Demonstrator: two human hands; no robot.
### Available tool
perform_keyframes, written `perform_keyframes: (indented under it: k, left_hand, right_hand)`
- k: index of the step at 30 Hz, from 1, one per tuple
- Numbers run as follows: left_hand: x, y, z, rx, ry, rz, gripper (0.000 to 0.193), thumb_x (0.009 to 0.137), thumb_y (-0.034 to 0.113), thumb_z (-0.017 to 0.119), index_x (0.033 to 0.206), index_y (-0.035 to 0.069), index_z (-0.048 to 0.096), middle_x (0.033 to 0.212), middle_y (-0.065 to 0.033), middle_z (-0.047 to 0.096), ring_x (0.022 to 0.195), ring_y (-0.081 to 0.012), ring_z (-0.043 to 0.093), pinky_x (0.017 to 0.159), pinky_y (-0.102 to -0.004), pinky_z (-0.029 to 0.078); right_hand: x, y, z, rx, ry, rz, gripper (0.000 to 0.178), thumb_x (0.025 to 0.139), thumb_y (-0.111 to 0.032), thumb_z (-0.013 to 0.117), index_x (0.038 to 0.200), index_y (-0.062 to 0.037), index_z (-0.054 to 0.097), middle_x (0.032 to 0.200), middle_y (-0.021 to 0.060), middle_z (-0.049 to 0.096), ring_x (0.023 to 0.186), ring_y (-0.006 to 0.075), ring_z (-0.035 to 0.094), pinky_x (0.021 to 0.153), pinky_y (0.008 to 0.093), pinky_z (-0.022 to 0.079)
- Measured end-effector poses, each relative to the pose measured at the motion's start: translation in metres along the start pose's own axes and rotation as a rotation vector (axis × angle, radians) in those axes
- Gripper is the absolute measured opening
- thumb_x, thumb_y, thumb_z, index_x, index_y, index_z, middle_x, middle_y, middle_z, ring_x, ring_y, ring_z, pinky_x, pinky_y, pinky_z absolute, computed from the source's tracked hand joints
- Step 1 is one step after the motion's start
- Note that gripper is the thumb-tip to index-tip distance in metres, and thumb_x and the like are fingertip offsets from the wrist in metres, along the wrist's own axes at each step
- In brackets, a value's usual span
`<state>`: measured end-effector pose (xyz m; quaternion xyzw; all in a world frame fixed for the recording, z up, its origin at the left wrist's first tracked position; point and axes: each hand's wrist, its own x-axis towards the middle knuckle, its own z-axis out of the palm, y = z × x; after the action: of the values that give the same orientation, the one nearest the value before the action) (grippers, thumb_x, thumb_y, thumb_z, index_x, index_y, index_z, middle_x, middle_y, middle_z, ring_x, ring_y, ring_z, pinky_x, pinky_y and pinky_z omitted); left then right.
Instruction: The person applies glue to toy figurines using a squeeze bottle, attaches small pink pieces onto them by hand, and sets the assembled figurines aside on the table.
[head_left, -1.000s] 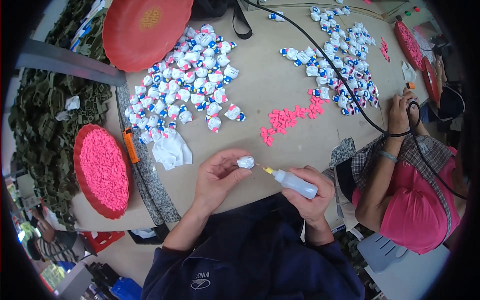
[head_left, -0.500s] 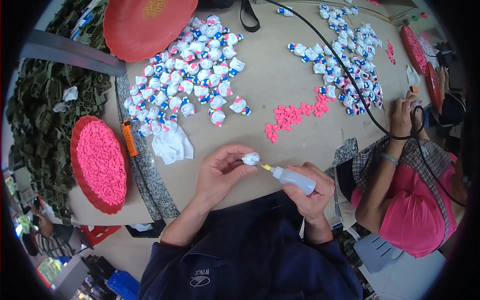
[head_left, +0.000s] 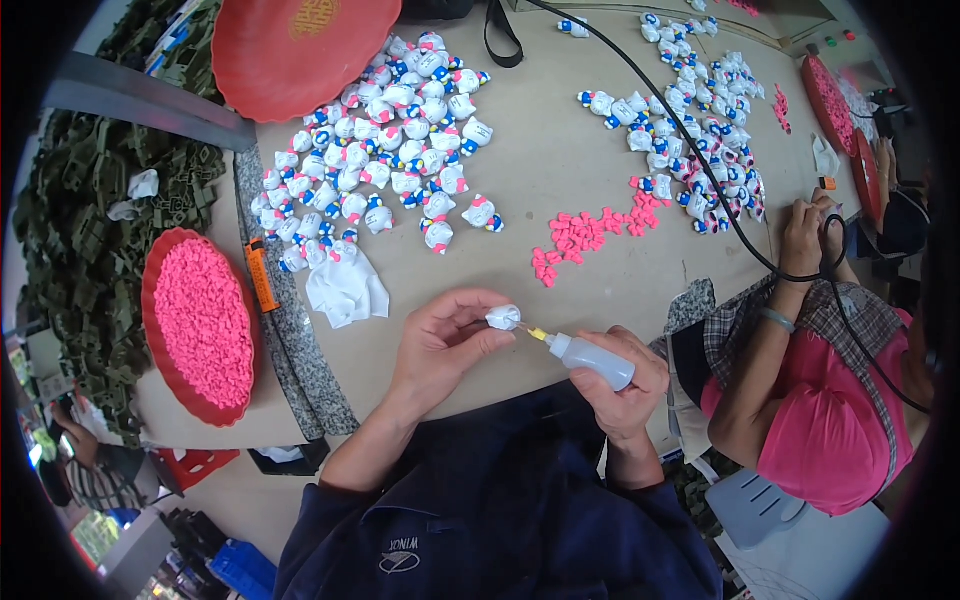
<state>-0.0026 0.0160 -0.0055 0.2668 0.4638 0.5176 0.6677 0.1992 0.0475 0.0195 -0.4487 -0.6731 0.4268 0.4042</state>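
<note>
Between the thumb and fingers of my left hand (head_left: 450,338) is a small white figurine (head_left: 504,317). My right hand (head_left: 625,380) is wrapped round a translucent squeeze bottle (head_left: 595,361) with a yellow-based thin nozzle. The bottle lies tilted, and its tip points at the figurine, very close to it; whether they touch I cannot tell. Beyond my hands lie many small pink bow-shaped pieces (head_left: 580,236) in a loose strip. To the far left spreads a pile of white figurines (head_left: 410,150) with blue and pink parts. A white cloth (head_left: 346,288) lies at that pile's near edge.
A red scalloped tray (head_left: 150,330) of pink pieces stands at the left, near an orange-wrapped tool (head_left: 262,275). Another red tray (head_left: 300,60) is at the back. More figurines (head_left: 715,140) lie right, under a black cable (head_left: 690,135). A co-worker in pink (head_left: 830,440) sits at the right.
The view has shifted very slightly. My hands, the figurine and the squeeze bottle keep nearly the same places, with the nozzle still at the figurine.
</note>
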Motion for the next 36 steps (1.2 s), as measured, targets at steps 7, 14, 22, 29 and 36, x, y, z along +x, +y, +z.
perform_keyframes:
  k: [7,14,22,29,36]
  left_hand:
    - [0.000,0.000,0.000,-0.008,0.019,-0.002,0.032,0.080,-0.006,0.065,0.110,0.000,0.056,0.102,-0.0064,0.063,0.096,-0.0128,0.059,0.085,-0.0257,0.049]
    - [0.001,-0.001,0.000,-0.020,0.015,0.012,0.031,0.080,-0.006,0.065,0.109,0.000,0.055,0.102,-0.0065,0.062,0.097,-0.0128,0.059,0.085,-0.0259,0.049]
    - [0.002,-0.002,0.000,-0.011,0.023,0.027,0.031,0.080,-0.008,0.064,0.108,0.000,0.055,0.104,-0.0069,0.061,0.098,-0.0132,0.059,0.087,-0.0264,0.049]
    - [0.002,-0.003,-0.001,-0.044,0.029,0.021,0.031,0.080,-0.009,0.064,0.108,0.000,0.055,0.105,-0.0066,0.061,0.099,-0.0128,0.058,0.087,-0.0263,0.049]
    - [-0.011,-0.001,-0.005,-0.012,0.054,0.003,0.032,0.079,-0.008,0.065,0.108,0.001,0.056,0.104,-0.0057,0.061,0.097,-0.0123,0.059,0.086,-0.0262,0.049]
  right_hand:
    - [0.001,-0.001,-0.002,-0.005,0.002,-0.024,0.032,0.067,-0.011,0.075,0.094,0.0034,0.066,0.064,0.0067,0.056,0.053,0.0124,0.049,0.048,0.0238,0.035]
    - [0.001,0.002,-0.003,-0.006,-0.003,-0.021,0.034,0.063,-0.002,0.076,0.096,0.0021,0.066,0.064,0.0064,0.057,0.053,0.0129,0.050,0.048,0.0242,0.036]
    - [0.002,0.001,-0.006,-0.002,-0.006,-0.021,0.033,0.063,-0.001,0.075,0.096,0.0024,0.066,0.065,0.0066,0.057,0.055,0.0126,0.051,0.049,0.0239,0.037]
    - [0.000,0.005,-0.008,0.042,0.006,0.019,0.033,0.066,0.000,0.074,0.097,0.0034,0.065,0.071,0.0069,0.061,0.059,0.0114,0.055,0.053,0.0230,0.041]
    - [0.010,-0.003,0.016,0.380,0.131,0.270,0.028,0.071,0.002,0.069,0.098,0.0012,0.062,0.101,0.0122,0.064,0.090,0.0137,0.060,0.080,0.0260,0.045]
